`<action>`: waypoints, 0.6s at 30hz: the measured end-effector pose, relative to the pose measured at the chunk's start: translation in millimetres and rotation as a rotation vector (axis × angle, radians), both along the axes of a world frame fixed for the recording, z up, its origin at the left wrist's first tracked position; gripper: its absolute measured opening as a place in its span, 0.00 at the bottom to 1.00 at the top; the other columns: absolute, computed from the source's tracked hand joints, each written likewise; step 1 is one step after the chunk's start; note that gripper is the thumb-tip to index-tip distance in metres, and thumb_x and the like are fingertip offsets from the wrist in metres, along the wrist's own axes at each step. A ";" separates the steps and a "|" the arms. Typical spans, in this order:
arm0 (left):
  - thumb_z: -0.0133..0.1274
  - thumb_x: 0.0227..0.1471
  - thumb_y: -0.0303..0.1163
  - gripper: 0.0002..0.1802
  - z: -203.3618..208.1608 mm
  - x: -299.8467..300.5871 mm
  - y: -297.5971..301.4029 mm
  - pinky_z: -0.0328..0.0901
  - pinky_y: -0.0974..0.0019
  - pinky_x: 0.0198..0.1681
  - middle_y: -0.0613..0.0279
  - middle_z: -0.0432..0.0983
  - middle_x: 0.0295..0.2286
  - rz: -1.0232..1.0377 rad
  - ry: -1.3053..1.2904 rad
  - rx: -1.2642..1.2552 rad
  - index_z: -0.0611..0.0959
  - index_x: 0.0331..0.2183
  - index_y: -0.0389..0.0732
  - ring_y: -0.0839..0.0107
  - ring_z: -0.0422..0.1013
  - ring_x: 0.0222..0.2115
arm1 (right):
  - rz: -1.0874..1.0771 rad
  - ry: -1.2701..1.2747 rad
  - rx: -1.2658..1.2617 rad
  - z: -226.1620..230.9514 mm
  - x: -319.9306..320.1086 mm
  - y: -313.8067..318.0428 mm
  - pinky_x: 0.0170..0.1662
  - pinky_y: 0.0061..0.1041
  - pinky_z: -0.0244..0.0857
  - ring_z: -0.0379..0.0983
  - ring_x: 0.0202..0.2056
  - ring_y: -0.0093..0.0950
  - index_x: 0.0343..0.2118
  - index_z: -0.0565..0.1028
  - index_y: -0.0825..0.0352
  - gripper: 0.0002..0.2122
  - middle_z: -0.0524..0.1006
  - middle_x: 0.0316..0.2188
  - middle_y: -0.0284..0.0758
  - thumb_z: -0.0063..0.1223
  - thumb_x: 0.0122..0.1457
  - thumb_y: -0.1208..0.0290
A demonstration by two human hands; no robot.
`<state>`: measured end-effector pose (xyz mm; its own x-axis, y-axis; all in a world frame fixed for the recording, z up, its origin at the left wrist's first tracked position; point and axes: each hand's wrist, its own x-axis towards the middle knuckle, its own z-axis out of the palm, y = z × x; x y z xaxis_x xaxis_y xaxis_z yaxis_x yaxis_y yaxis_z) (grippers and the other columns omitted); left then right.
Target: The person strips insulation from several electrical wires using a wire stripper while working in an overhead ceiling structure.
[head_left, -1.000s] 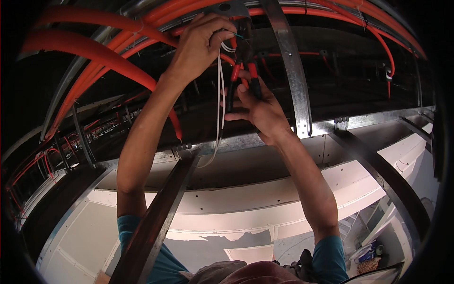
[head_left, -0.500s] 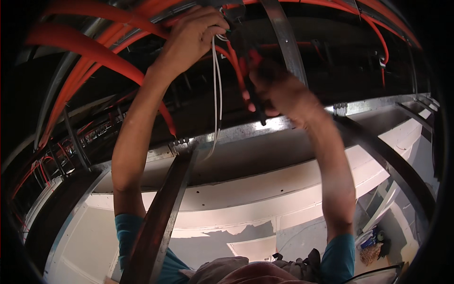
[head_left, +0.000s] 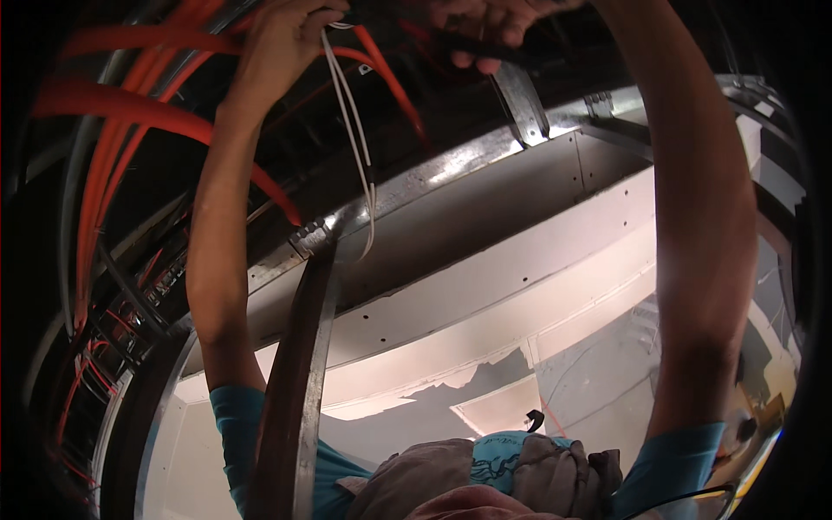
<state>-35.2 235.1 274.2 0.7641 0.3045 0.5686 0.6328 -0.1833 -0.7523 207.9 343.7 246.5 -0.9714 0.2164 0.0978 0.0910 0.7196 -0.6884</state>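
A pair of thin white cables (head_left: 354, 130) hangs from the top of the frame, left of centre, running down from the left hand (head_left: 282, 39) and looping back up just in front of a grey metal rail (head_left: 451, 165). The left hand is closed around the upper end of the cables, fingers curled tight, with the forearm rising from the lower left of the picture.

The right hand (head_left: 485, 22) sits at the top edge, right of centre, partly cut off by the frame. Its fingers are wrapped around a dark handle (head_left: 485, 54) — the rest of that tool is out of sight, so what kind it is cannot be told. The right forearm fills the right side of the picture, coming up from a teal sleeve (head_left: 672, 464) in the lower right.

Orange tubes (head_left: 130, 108) sweep across the upper left, passing behind the left wrist, and one thinner orange tube (head_left: 390, 78) runs between the two hands. Below them the metal rail curves from the left edge up to the upper right, and a second metal bar (head_left: 299, 373) drops from it toward the bottom edge. Pale wallboard (head_left: 520, 269) — cracked and broken near its lower edge — fills the middle of the frame.
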 end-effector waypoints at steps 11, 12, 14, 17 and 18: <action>0.55 0.54 0.18 0.01 -4.5 8.0 -4.2 0.66 0.57 0.36 0.52 0.76 0.29 0.034 0.011 0.030 0.81 0.30 0.31 0.56 0.71 0.31 | -0.016 0.075 0.055 -15.3 0.9 -9.9 0.31 0.23 0.74 0.79 0.35 0.31 0.53 0.72 0.72 0.21 0.80 0.42 0.46 0.49 0.71 0.57; 0.55 0.54 0.18 0.01 -2.4 6.8 -1.1 0.67 0.58 0.36 0.52 0.77 0.30 0.031 -0.001 0.050 0.81 0.31 0.31 0.56 0.72 0.31 | -0.036 0.127 0.036 -20.3 6.1 -7.5 0.30 0.23 0.74 0.79 0.34 0.30 0.53 0.72 0.72 0.21 0.80 0.42 0.45 0.49 0.71 0.57; 0.55 0.54 0.18 0.01 -4.8 5.3 -0.1 0.68 0.58 0.37 0.52 0.77 0.30 0.044 -0.014 0.067 0.82 0.31 0.31 0.56 0.73 0.32 | -0.060 0.253 -0.025 -38.0 4.5 0.4 0.29 0.23 0.73 0.79 0.33 0.29 0.53 0.73 0.72 0.21 0.81 0.41 0.44 0.49 0.71 0.56; 0.55 0.55 0.19 0.03 -7.9 14.8 -7.0 0.69 0.60 0.38 0.53 0.78 0.31 -0.013 -0.112 0.022 0.82 0.32 0.30 0.59 0.75 0.33 | -0.094 0.511 -0.075 -74.0 -15.3 8.4 0.28 0.23 0.72 0.79 0.31 0.28 0.52 0.73 0.71 0.21 0.81 0.40 0.43 0.49 0.70 0.55; 0.55 0.56 0.20 0.03 -8.1 17.2 -4.8 0.70 0.61 0.38 0.54 0.79 0.31 -0.004 -0.198 0.010 0.82 0.32 0.30 0.60 0.76 0.33 | -0.088 0.691 0.050 -97.4 -36.9 19.7 0.26 0.25 0.72 0.80 0.33 0.27 0.53 0.76 0.72 0.26 0.82 0.39 0.43 0.48 0.70 0.49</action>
